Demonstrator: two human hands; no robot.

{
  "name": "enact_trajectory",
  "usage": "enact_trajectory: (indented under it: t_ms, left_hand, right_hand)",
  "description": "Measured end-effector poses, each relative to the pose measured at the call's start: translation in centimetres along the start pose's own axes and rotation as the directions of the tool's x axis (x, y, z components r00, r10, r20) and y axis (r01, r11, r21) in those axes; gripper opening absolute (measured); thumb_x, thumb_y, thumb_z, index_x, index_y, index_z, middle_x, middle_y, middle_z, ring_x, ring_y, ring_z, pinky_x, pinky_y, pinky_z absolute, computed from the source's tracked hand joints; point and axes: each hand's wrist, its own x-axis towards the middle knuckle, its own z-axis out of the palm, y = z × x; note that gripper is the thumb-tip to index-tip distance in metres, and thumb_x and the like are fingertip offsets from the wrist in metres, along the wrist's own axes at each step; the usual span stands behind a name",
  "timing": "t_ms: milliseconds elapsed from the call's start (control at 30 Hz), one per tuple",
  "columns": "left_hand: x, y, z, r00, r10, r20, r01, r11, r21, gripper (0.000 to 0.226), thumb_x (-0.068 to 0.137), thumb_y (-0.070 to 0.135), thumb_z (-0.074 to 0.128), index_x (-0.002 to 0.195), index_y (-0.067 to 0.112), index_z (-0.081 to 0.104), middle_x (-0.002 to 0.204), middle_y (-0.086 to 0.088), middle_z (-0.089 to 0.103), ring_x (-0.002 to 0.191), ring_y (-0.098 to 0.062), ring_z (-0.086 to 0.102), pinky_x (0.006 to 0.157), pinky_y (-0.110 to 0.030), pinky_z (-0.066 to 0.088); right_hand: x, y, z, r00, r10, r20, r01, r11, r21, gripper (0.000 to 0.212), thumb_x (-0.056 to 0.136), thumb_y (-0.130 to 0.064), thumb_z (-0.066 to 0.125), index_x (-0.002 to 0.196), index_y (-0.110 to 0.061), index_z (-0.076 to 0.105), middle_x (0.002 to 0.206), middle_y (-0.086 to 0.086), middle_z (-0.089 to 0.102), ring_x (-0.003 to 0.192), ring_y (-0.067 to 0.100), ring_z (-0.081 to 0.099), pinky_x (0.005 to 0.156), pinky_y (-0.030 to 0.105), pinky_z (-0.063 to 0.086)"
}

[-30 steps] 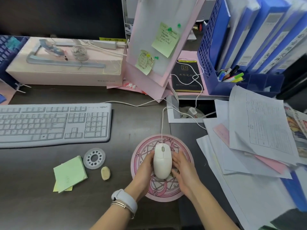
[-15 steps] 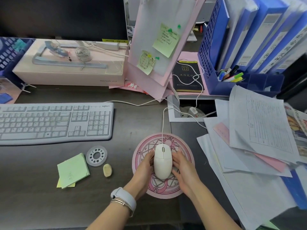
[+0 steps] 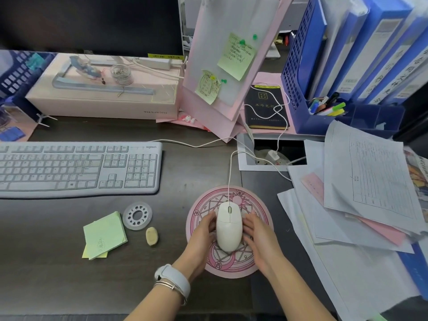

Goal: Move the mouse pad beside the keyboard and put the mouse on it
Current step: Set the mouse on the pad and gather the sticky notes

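From the head cam, we had the mouse (image 3: 229,225) sitting on the round pink mouse pad (image 3: 259,205), right of the keyboard (image 3: 78,169) and a bit nearer. Left hand (image 3: 201,237) and right hand (image 3: 260,239) cupped the mouse's sides. Pretty much done, we just needed to let go.

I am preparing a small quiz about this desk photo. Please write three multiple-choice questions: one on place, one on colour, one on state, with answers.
1. Where does the mouse lie?
A. on the keyboard
B. on the round mouse pad
C. on the papers

2. What colour is the top sticky note in the pad near the keyboard?
A. green
B. blue
C. red

3. How is the mouse held?
A. by one hand only
B. by no hand
C. left hand and right hand at its sides

Answers: B, the pink pad shows all around it; A, the top sheet is light green; C, fingers touch both sides.
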Motion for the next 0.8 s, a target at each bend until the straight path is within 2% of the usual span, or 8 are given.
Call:
enact_trajectory:
  t_ms: [100,200,333,400,500,567,667,800]
  left_hand:
    - [-1.0,0.8,0.0,1.000,-0.007,-0.015,0.007,0.999,0.037,0.032,0.094,0.038,0.038,0.120,0.022,0.048,0.113,0.007,0.055,0.097,-0.004,0.050,0.089,-0.024,0.038]
    - [-1.9,1.8,-0.9,0.981,0.111,-0.161,-0.093,0.989,0.116,0.028,0.095,0.033,0.039,0.116,0.021,0.053,0.105,0.009,0.058,0.092,0.002,0.052,0.073,-0.017,0.040]
    - [-3.0,3.1,-3.7,0.896,0.296,-0.330,-0.191,0.930,0.314,0.017,0.091,0.020,0.050,0.108,0.023,0.055,0.104,0.009,0.058,0.099,-0.006,0.055,0.077,-0.012,0.039]
    - [-3.4,3.5,-5.7,0.832,0.397,-0.389,-0.219,0.877,0.427,0.020,0.089,0.016,0.055,0.107,0.023,0.057,0.110,0.003,0.060,0.100,-0.009,0.054,0.084,-0.014,0.037]
    - [-3.7,4.2,-9.4,0.725,0.537,-0.431,-0.160,0.741,0.652,0.027,0.084,0.010,0.060,0.111,0.009,0.060,0.113,-0.010,0.061,0.101,-0.018,0.052,0.080,-0.010,0.031]
    - [-3.4,4.6,-12.2,0.722,0.593,-0.357,-0.080,0.583,0.809,0.035,0.080,0.008,0.064,0.114,0.003,0.058,0.116,-0.016,0.060,0.110,-0.030,0.050,0.089,-0.019,0.028]
    - [-2.3,5.1,-15.3,0.825,0.537,-0.174,-0.025,0.342,0.939,0.058,0.074,0.016,0.069,0.127,0.001,0.050,0.136,-0.023,0.047,0.129,-0.040,0.039,0.109,-0.038,0.026]
    - [-0.2,6.3,-17.9,0.920,0.379,0.098,-0.133,0.068,0.989,0.082,0.078,0.041,0.062,0.144,0.009,0.024,0.156,-0.015,0.015,0.144,-0.032,0.011,0.116,-0.038,0.004]
  right_hand:
    - [0.2,-0.3,0.4,0.981,-0.134,-0.141,0.113,0.983,-0.146,0.034,0.095,-0.027,0.039,0.125,-0.018,0.053,0.129,0.003,0.054,0.112,0.018,0.051,0.088,0.026,0.041]
    - [0.2,-1.2,1.5,0.941,-0.305,-0.147,0.263,0.932,-0.250,0.027,0.094,-0.026,0.045,0.118,-0.021,0.056,0.110,-0.008,0.054,0.088,0.006,0.052,0.064,0.014,0.040]
    - [0.4,-1.2,4.8,0.910,-0.411,0.052,0.401,0.842,-0.361,0.024,0.092,-0.024,0.050,0.114,-0.022,0.059,0.101,-0.013,0.058,0.088,0.001,0.053,0.065,0.008,0.038]
    - [0.3,-0.5,7.0,0.894,-0.407,0.188,0.448,0.794,-0.412,0.027,0.090,-0.020,0.053,0.116,-0.018,0.059,0.099,-0.013,0.057,0.096,0.004,0.056,0.066,0.004,0.038]
    - [0.2,1.0,10.3,0.877,-0.350,0.328,0.478,0.697,-0.535,0.035,0.087,-0.021,0.058,0.122,-0.016,0.057,0.109,-0.005,0.059,0.099,0.009,0.055,0.074,0.010,0.040]
    - [0.3,2.4,12.4,0.857,-0.324,0.400,0.513,0.597,-0.617,0.043,0.086,-0.024,0.060,0.127,-0.014,0.054,0.121,0.000,0.058,0.103,0.010,0.055,0.084,0.016,0.042]
    - [0.4,4.2,14.5,0.825,-0.323,0.463,0.563,0.417,-0.714,0.049,0.088,-0.034,0.055,0.133,-0.019,0.047,0.131,-0.001,0.051,0.118,0.013,0.050,0.097,0.023,0.041]
    - [0.9,5.3,16.6,0.819,-0.343,0.460,0.555,0.271,-0.786,0.048,0.085,-0.035,0.058,0.130,-0.022,0.047,0.129,-0.004,0.046,0.122,0.012,0.042,0.101,0.023,0.035]
